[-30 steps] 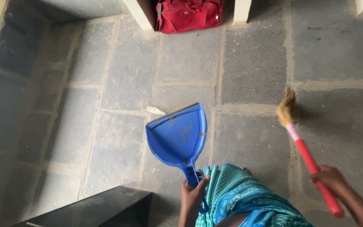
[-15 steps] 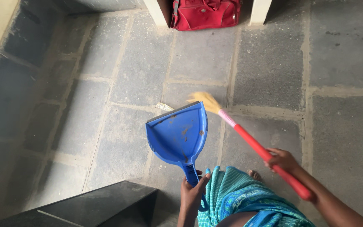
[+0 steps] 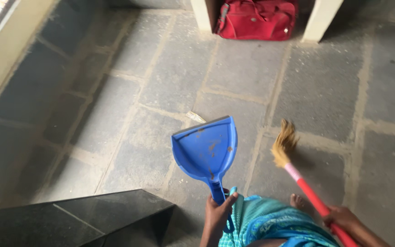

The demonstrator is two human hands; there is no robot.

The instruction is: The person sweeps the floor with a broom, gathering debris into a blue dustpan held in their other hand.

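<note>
My left hand (image 3: 217, 217) grips the handle of a blue dustpan (image 3: 205, 150), whose open mouth rests on the grey stone floor (image 3: 170, 77) and holds a few brown specks of dirt. My right hand (image 3: 346, 219) holds the red handle of a small broom (image 3: 293, 171); its straw bristles touch the floor just right of the dustpan. A small pale scrap of litter (image 3: 195, 117) lies just beyond the dustpan's front edge.
A red bag (image 3: 258, 19) sits at the far side between two pale posts (image 3: 318, 20). A dark polished slab (image 3: 76, 219) juts in at the lower left. A pale wall ledge (image 3: 5, 50) runs along the left. My teal garment (image 3: 270, 226) and a bare foot (image 3: 296, 200) show below.
The broom head swept left to the dustpan's mouth, then swung back to its right side. The dustpan stayed in place; the view shifted slightly, moving everything right in the frame.
</note>
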